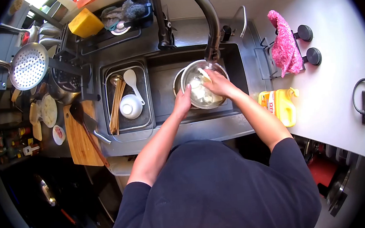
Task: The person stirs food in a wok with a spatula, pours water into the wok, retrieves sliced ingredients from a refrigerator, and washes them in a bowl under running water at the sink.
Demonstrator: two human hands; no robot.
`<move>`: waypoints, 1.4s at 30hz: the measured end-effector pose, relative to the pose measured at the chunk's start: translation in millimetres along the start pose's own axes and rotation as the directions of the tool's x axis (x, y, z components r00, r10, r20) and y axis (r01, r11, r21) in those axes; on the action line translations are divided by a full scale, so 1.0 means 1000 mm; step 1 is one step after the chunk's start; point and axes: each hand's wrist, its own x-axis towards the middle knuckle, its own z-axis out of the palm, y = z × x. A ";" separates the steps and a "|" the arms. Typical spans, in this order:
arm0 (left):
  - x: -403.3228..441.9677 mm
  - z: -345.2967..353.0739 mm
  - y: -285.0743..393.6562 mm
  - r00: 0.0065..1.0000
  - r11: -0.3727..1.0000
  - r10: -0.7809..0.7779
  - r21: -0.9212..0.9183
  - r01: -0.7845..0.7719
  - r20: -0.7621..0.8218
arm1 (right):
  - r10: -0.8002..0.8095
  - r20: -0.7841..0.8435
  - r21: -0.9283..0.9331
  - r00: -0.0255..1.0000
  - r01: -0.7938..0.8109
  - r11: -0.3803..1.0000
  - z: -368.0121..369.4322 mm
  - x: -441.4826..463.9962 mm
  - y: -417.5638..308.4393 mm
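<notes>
In the sink (157,66), a shiny metal bowl (196,100) with pale white pieces (209,97) in it sits over a second metal vessel, whose rim (177,82) shows on the left. My left hand (183,102) grips the bowl's near left side, thumb up at the rim. My right hand (219,84) reaches into the bowl from the right, its fingers bent around a pale piece (204,74) too blurred to name. Directly above hangs the dark tap (213,51), its spout close to the bowl's far rim.
Left of the bowl, a wire basket (125,126) holds chopsticks (116,106), a white ladle (132,81) and a white bowl (131,107). A wooden board (79,141) and knife (95,127) lie further left. A yellow bottle (286,108) and pink cloth (286,48) are right.
</notes>
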 end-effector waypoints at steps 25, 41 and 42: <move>0.006 0.006 0.002 0.998 0.995 0.023 -0.094 -0.029 -0.066 | 0.004 -0.029 -0.289 1.000 -0.012 0.957 0.012 -0.022 -0.013; 0.006 -0.010 -0.011 0.984 0.999 -0.021 -0.031 0.015 -0.178 | -0.167 -0.384 0.175 0.908 0.249 0.953 0.033 0.001 -0.101; 0.005 -0.010 -0.010 0.983 0.999 -0.033 -0.041 0.026 -0.183 | -0.164 -0.380 0.205 0.910 0.255 0.945 0.034 0.015 -0.112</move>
